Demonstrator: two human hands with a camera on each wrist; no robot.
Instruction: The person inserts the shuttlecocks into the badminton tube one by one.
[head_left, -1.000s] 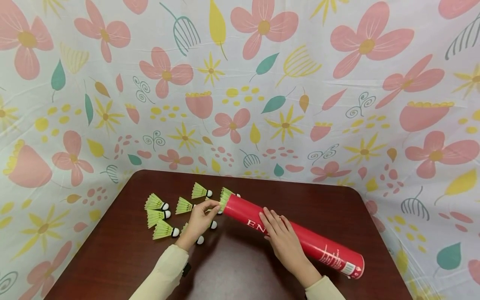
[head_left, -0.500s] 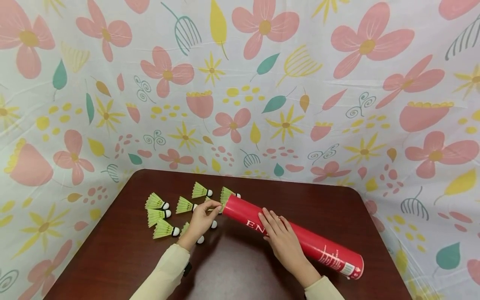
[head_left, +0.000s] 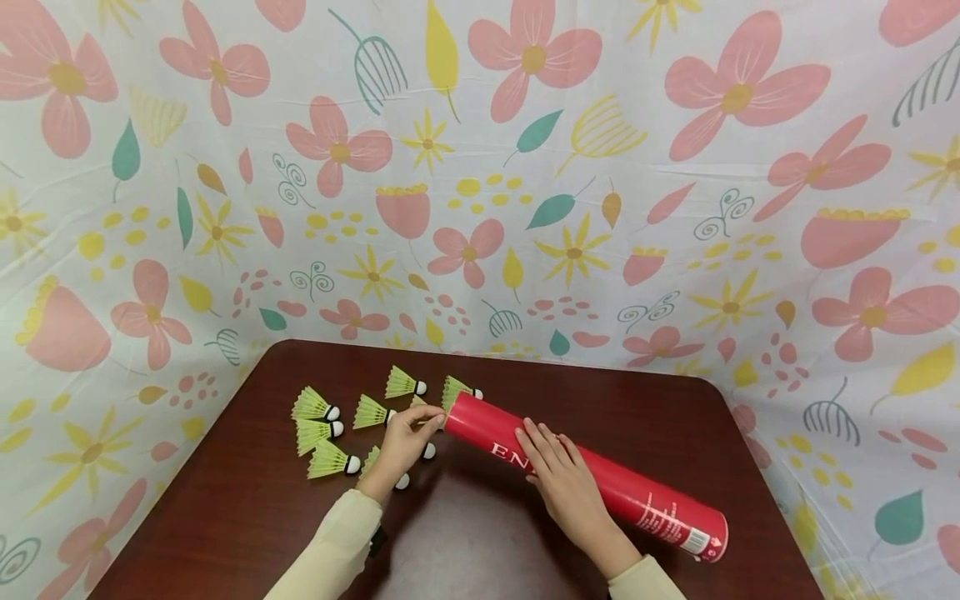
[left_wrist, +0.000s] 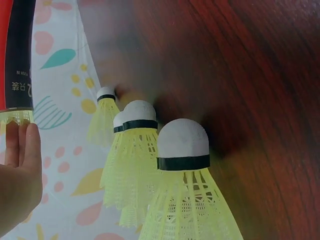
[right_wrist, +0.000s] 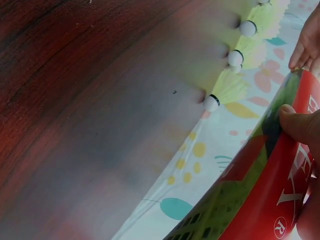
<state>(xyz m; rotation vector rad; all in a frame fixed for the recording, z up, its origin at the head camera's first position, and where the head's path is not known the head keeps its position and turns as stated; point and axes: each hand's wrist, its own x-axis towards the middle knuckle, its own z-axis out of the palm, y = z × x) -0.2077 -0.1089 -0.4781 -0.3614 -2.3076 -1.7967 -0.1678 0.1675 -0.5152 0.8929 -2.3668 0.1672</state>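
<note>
A long red shuttlecock tube (head_left: 630, 490) slants across the table, its left end raised. My right hand (head_left: 564, 483) grips it around the middle, fingers over the top and the thumb (right_wrist: 295, 121) along the side in the right wrist view. At the tube's left mouth, my left hand (head_left: 408, 437) pinches the yellow skirt edge of a shuttlecock (left_wrist: 19, 116), whose remaining part is hidden inside the tube. Under and beside the left hand lie several loose yellow shuttlecocks (head_left: 327, 458) with white heads and black bands. Some are partly covered by that hand.
The dark brown wooden table (head_left: 480, 542) has rounded far corners. A flower-printed cloth (head_left: 480, 167) hangs behind and around it. One shuttlecock (head_left: 453, 390) lies just behind the tube's mouth, others (head_left: 313, 404) farther left.
The pinched shuttlecock's skirt has slid deeper into the tube, so less of it shows at the mouth. My left fingers have moved slightly toward the tube; the right hand has stayed nearly still.
</note>
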